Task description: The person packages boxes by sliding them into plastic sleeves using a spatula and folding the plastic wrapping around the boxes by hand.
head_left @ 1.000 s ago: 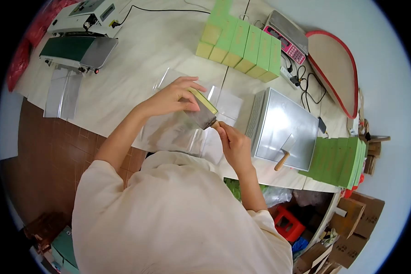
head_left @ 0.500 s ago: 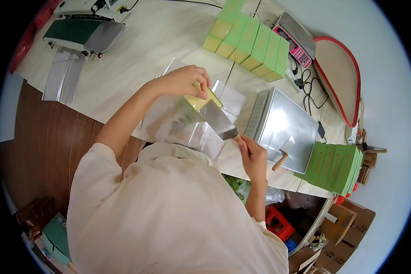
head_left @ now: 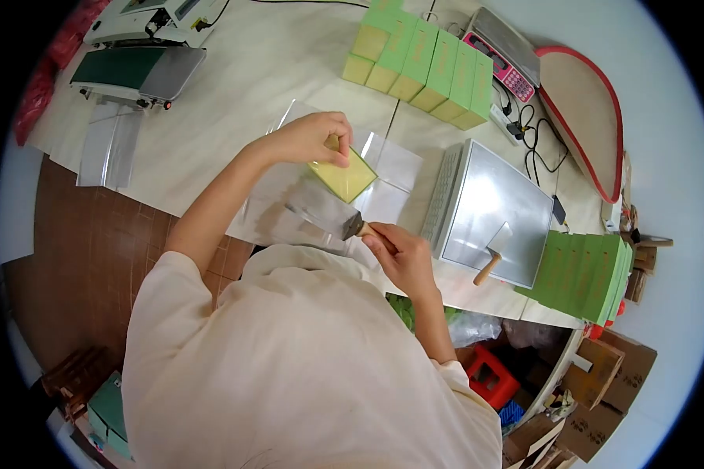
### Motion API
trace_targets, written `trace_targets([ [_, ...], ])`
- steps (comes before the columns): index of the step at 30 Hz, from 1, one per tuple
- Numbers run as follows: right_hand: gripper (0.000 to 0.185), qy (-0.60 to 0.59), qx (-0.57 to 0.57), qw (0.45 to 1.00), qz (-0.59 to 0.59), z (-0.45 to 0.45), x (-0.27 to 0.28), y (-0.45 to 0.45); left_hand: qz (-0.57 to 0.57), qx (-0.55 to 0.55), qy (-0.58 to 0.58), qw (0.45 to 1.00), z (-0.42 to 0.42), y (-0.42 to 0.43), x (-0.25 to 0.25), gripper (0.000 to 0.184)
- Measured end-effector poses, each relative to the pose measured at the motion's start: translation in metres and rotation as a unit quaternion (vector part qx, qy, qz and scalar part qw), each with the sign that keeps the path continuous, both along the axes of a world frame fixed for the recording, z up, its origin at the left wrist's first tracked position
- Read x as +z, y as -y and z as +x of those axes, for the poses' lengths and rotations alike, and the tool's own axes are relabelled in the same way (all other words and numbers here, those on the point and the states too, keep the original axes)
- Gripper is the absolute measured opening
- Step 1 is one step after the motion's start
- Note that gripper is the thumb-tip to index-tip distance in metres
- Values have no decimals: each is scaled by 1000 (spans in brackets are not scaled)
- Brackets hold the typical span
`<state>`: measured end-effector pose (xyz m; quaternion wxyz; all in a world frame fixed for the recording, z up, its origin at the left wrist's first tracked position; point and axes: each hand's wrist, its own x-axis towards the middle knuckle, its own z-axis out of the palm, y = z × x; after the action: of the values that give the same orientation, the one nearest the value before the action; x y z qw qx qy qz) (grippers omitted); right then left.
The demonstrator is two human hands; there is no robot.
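Observation:
A small box (head_left: 346,178) with a yellow face and green edges sits among sheets of clear plastic film (head_left: 403,168) at the table's front. Closed at its upper left end, my left hand (head_left: 321,141) presses or grips it; the fingertips are partly hidden. My right hand (head_left: 403,254) is wrapped round the wooden handle of a scraper (head_left: 321,219). Its wide metal blade points left, just below the box, over the film. Whether the blade touches the film I cannot tell.
Green boxes (head_left: 438,74) stand in a row at the back, more (head_left: 575,270) at the right. A second scraper (head_left: 499,242) lies on a metal-topped scale (head_left: 485,211). A sealing machine (head_left: 133,66) is far left, a pink-keyed scale (head_left: 501,66) back right.
My right hand has drawn the scraper left and down, away from the box's face to below it. My left hand stays at the box's upper left end.

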<state>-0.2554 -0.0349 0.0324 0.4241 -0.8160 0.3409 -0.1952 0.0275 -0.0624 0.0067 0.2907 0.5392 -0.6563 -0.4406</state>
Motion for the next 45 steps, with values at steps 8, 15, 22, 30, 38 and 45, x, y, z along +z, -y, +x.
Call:
trace_targets([
  [8,16,-35,-31,993,-106,8,1,12,-34,151,-5,988,-1,-13,-12,23],
  [15,16,-21,-80,990,-113,9,-3,11,-75,287,-336,894,-16,-25,-69,66],
  [22,15,-78,-97,978,-168,9,2,12,-113,364,-372,846,-36,-19,-84,81],
  [30,14,-118,-92,974,-170,-13,4,-4,-121,371,-430,814,-28,-2,-107,79],
  [38,14,-104,-115,977,-149,-34,5,-23,-134,363,-480,787,-26,2,-119,69],
  [45,15,-115,-122,978,-123,-34,6,-15,-134,366,-468,794,-27,0,-114,67],
])
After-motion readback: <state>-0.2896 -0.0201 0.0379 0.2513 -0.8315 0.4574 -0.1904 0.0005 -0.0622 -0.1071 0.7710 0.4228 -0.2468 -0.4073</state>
